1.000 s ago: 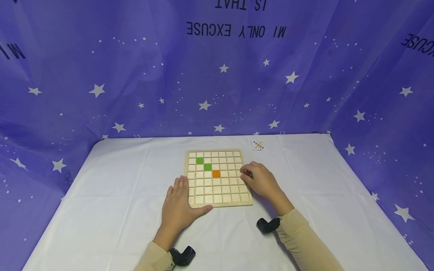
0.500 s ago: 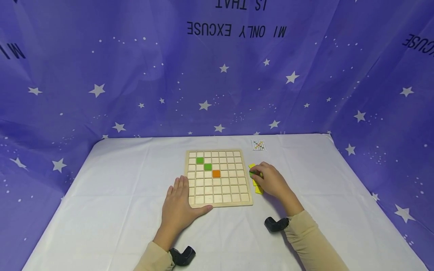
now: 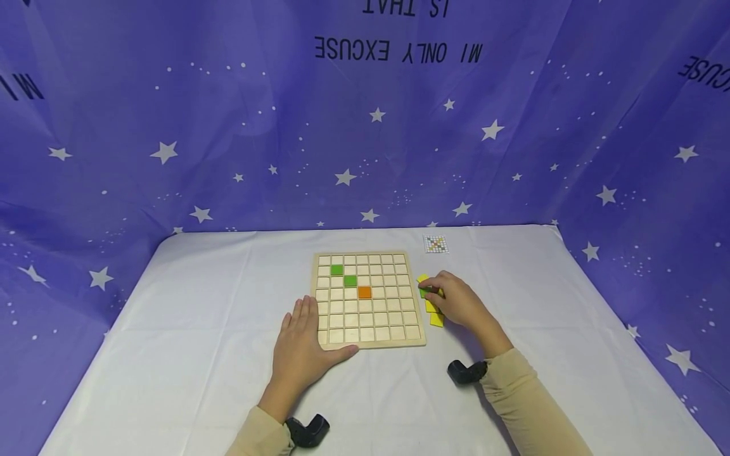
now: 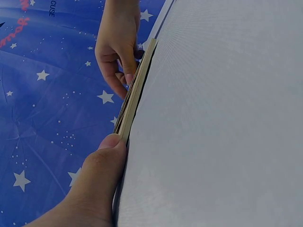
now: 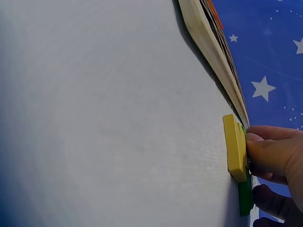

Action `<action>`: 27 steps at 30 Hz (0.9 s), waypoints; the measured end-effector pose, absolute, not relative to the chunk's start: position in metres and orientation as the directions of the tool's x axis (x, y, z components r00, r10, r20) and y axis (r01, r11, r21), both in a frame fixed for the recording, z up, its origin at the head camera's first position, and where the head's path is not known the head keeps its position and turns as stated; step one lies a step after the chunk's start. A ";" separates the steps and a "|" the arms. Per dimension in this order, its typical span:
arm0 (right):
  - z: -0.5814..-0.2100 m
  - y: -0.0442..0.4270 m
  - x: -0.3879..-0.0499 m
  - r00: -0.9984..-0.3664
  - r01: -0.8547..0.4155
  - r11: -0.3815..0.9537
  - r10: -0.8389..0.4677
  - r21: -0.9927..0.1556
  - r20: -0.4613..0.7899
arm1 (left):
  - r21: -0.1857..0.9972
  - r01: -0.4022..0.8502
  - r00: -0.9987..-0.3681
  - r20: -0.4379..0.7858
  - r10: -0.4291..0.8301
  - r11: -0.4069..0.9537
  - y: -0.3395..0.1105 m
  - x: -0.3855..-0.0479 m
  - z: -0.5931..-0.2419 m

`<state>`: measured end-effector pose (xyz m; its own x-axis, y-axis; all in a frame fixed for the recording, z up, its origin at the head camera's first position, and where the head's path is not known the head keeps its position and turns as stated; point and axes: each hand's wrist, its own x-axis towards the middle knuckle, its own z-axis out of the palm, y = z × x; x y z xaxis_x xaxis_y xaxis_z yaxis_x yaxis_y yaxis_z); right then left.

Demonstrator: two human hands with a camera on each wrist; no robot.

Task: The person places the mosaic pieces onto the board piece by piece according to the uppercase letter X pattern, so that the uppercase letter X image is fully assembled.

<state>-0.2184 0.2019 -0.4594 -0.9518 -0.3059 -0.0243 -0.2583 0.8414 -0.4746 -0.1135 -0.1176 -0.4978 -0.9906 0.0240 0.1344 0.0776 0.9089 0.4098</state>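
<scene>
In the head view, a square wooden grid board (image 3: 371, 344) lies on the white cloth. Two green tiles (image 3: 350, 280) and an orange tile (image 3: 364, 292) form a diagonal on it. My left hand (image 3: 296, 348) rests against the board's near left corner, fingers straight along the left side, thumb along the front edge. Right of the board, my right hand (image 3: 459, 304) pinches a green tile (image 3: 423, 293) among several yellow tiles (image 3: 436, 319). The right wrist view shows a yellow tile (image 5: 234, 146) and another green tile (image 5: 245, 198) below my fingertips; the hand hides part of the pile.
A small printed card (image 3: 436, 244) with a coloured grid lies beyond the board's far right corner. A purple star-patterned curtain (image 3: 365, 145) hangs behind the white-covered table (image 3: 188, 354). Each wrist carries a black camera (image 3: 308, 430).
My right hand has moved right, from the board's right edge to the tile pile, uncovering yellow tiles, and then barely shifted. The left hand and the tiles on the board stay put.
</scene>
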 end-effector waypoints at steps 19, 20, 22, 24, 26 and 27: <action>-0.463 0.204 -0.221 -0.954 -0.243 0.810 -0.300 -0.533 -0.022 | 0.413 0.077 -0.990 0.139 0.021 0.907 -0.118 -0.114 -0.498; -0.463 0.204 -0.221 -0.953 -0.241 0.808 -0.301 -0.538 -0.025 | 0.414 0.076 -0.990 0.137 0.020 0.907 -0.118 -0.114 -0.498; -0.464 0.204 -0.221 -0.954 -0.232 0.799 -0.298 -0.554 -0.031 | 0.415 0.074 -0.991 0.132 0.020 0.907 -0.118 -0.113 -0.498; -0.464 0.204 -0.221 -0.956 -0.219 0.790 -0.290 -0.572 -0.034 | 0.415 0.072 -0.991 0.129 0.019 0.907 -0.117 -0.114 -0.498; -0.464 0.202 -0.220 -0.959 -0.211 0.779 -0.282 -0.590 -0.030 | 0.412 0.071 -0.992 0.127 0.020 0.908 -0.117 -0.114 -0.498; -0.464 0.201 -0.220 -0.960 -0.206 0.770 -0.278 -0.604 -0.026 | 0.413 0.071 -0.992 0.128 0.020 0.908 -0.117 -0.114 -0.498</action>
